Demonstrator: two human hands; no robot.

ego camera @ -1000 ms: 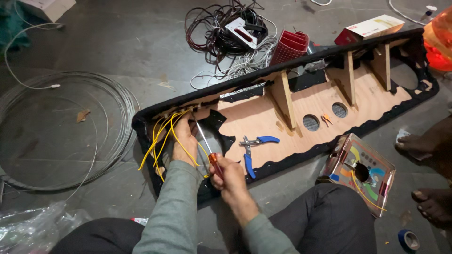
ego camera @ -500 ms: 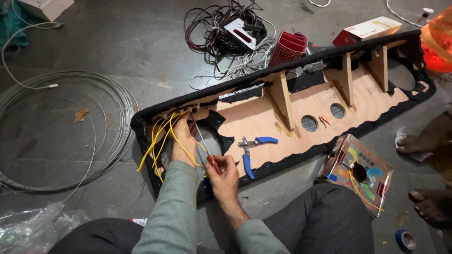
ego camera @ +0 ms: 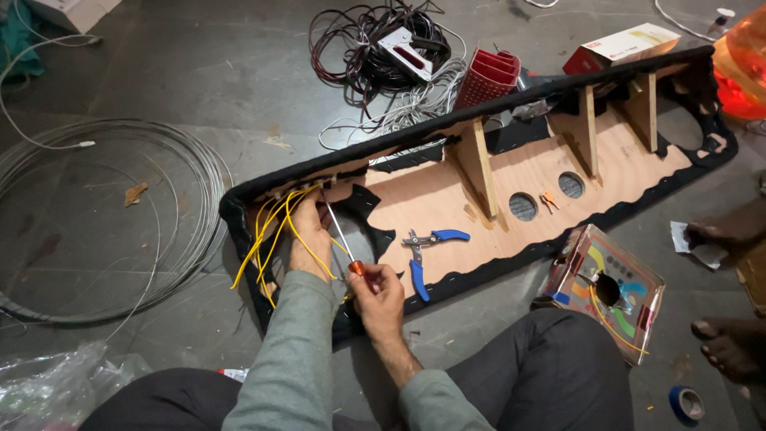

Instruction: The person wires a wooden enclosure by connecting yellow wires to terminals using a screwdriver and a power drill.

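Above the right hand (ego camera: 379,299), its grip clamps the screwdriver (ego camera: 341,237), tip seemingly beside the left hand (ego camera: 309,235).

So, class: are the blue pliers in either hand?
No: the pliers lie on the panel; the right hand holds a screwdriver.

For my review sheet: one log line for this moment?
right hand: gripping screwdriver | left hand: among yellow wires | wooden panel on floor | pliers lying unused

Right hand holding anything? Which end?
Right hand grips a screwdriver by its orange handle end, with the shaft angled up into the panel corner. Left hand rests among the yellow wires; hold unclear.
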